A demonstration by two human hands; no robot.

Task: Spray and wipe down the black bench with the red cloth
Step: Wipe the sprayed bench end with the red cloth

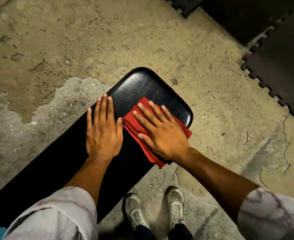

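Black bench [142, 84] bears both flat, open-fingered hands: right [161, 134] pressing red cloth [134, 123], left [104, 130] bare.

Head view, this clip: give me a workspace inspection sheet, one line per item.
Surface: black bench, padded, glossy at its far rounded end.
Job's things: red cloth, folded, flat on the bench; no spray bottle seen.
Clutter: nothing seen.
Grippers: right hand pressed flat on the cloth; left hand flat on bare bench beside it.
Cables: nothing seen.
Surroundings: worn, cracked concrete floor; interlocking dark mats; person's shoes below.
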